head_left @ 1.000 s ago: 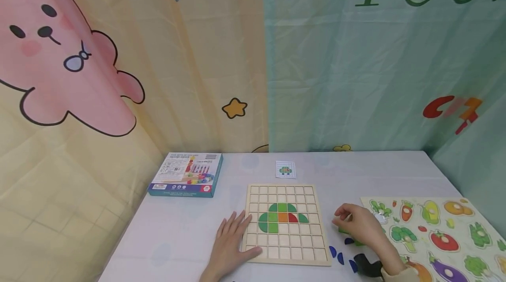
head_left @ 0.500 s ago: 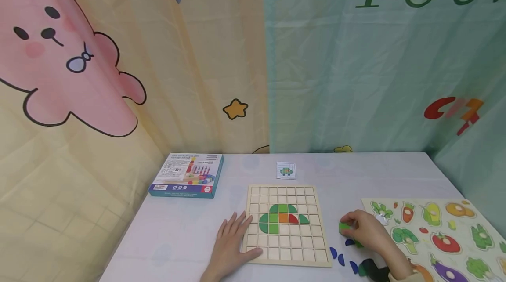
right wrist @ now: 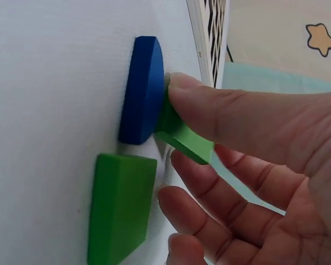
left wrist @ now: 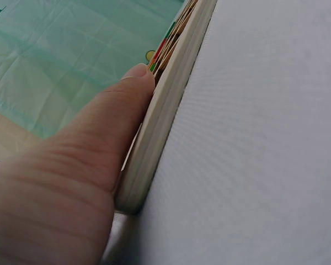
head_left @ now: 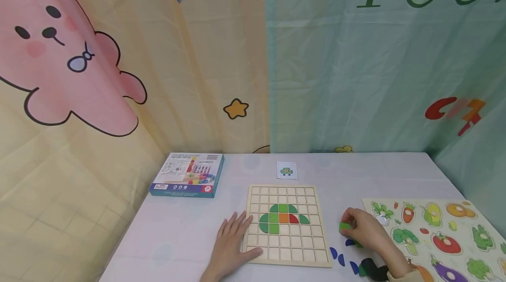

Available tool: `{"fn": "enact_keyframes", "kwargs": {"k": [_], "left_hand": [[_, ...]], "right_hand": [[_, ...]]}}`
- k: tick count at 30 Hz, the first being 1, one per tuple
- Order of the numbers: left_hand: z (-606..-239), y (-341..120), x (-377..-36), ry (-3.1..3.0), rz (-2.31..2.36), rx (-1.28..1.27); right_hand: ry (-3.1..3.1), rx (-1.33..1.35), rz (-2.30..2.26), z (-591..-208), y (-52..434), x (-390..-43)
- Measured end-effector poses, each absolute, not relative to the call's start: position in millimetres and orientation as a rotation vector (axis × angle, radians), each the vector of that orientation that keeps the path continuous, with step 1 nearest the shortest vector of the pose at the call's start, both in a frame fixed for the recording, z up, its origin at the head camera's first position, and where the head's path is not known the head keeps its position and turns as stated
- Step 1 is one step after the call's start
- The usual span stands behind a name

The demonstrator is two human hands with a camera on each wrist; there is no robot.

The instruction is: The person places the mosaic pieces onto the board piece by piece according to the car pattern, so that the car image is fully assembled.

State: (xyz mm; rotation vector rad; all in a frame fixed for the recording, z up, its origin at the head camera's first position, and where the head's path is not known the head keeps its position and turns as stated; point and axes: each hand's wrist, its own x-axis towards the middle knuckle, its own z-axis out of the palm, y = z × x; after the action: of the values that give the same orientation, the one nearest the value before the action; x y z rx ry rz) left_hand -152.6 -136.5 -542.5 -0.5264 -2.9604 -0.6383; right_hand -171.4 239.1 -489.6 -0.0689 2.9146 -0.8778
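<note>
Right hand (head_left: pixel 365 229) pinches a green tile (right wrist: pixel 182 135) just right of the grid board (head_left: pixel 284 225), touching a blue piece (right wrist: pixel 143 91). Left hand (head_left: pixel 231 244) flat, fingers relaxed, bracing the board's left edge. Lift the tile straight up, don't drag the blue one.

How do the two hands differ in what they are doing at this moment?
The left hand lies flat with straight fingers, resting on the wooden grid board at its left edge; the right hand has curled fingers pinching a green piece beside the board. Both are low over the table.
</note>
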Motion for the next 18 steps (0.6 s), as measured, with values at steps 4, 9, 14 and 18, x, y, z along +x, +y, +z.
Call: {"fn": "enact_keyframes", "kwargs": {"k": [4, 9, 14, 18], "left_hand": [[-542.5, -136.4, -153.0, -2.970, -0.631, -0.521], [-542.8, -136.1, -152.9, -2.969, -0.619, -0.521], [-543.1, -136.0, -153.0, -2.968, -0.618, -0.521], [-542.8, -136.0, -153.2, -2.973, -0.614, -0.519]], "right_hand": [[2.923, -0.065, -0.884, -489.8, 237.4, -170.2], [2.947, -0.056, -0.923, -490.2, 234.7, -167.4], [2.990, -0.093, -0.991, -487.5, 226.1, -164.8], [3.024, -0.142, -1.056, -483.2, 215.1, -165.4]]}}
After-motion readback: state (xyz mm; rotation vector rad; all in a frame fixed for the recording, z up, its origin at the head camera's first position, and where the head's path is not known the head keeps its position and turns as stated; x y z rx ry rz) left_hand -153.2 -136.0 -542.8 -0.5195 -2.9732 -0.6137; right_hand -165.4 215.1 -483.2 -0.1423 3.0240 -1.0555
